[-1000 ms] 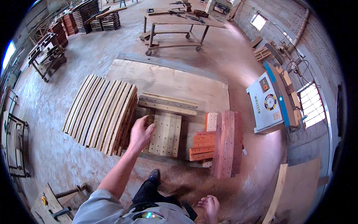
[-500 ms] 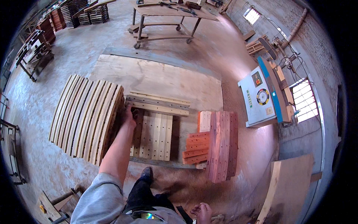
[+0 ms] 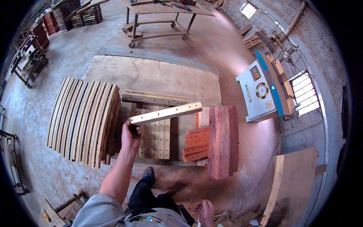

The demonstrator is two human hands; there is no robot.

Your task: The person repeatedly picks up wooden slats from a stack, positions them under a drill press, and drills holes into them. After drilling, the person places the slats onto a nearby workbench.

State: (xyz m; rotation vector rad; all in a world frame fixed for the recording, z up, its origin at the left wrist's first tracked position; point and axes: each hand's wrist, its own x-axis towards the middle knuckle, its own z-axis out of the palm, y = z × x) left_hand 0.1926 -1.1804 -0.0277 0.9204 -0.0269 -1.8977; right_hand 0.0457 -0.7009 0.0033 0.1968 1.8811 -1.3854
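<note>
Near the middle, my left hand (image 3: 131,137) grips one end of a pale wooden slat (image 3: 166,113) with a row of drilled holes. The slat points right, its far end beside the reddish boards (image 3: 224,142). Beneath it lies a stack of drilled pale slats (image 3: 155,138), and behind it a dark drilled slat (image 3: 155,100) lies crosswise. Left of my hand stands a large pile of pale slats (image 3: 81,121). Down by my body at the lower edge, my right hand (image 3: 206,212) has its fingers curled; what they hold, if anything, is hidden.
A plywood sheet (image 3: 151,70) lies under the stacks. Orange-red blocks (image 3: 196,143) sit beside the reddish boards. To the right stands a white and blue machine (image 3: 257,89), with a leaning board (image 3: 293,185) nearer me. A wheeled table (image 3: 166,17) with tools is at the back.
My left hand has lifted the pale slat off the crosswise pieces and drawn it toward me, swinging its far end to the right. My right hand stays low.
</note>
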